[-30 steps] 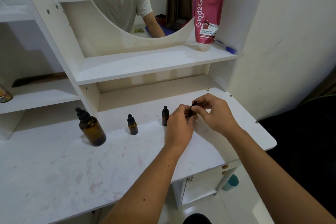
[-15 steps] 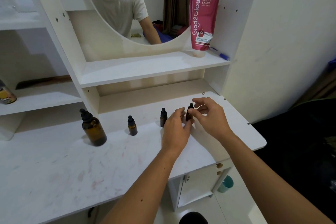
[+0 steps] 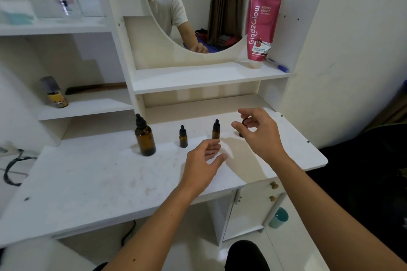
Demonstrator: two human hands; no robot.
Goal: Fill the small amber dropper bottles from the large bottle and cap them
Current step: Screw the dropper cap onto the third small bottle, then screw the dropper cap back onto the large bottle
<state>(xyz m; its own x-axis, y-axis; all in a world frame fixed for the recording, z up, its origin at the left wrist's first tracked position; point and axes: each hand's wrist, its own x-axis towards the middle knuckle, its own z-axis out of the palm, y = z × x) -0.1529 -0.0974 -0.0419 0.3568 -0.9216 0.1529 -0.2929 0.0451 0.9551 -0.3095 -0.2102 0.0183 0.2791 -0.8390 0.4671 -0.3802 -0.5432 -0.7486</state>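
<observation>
Hovering over white tabletop [image 3: 88,174], right hand [image 3: 262,134] loosely spread, third small bottle [image 3: 244,123] just behind fingertips, contact unclear. Left hand [image 3: 204,160] relaxed, empty, near middle small bottle [image 3: 216,130]. Large bottle [image 3: 144,136] far left.

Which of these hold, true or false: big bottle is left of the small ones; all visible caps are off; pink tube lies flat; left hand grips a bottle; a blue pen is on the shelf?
1. The large amber bottle stands left of the small bottles. True.
2. All visible caps are off. False: the droppers are on.
3. The pink tube lies flat. False: it stands cap-down on the shelf.
4. The left hand grips a bottle. False: it holds nothing.
5. A blue pen lies by the tube. True.
</observation>
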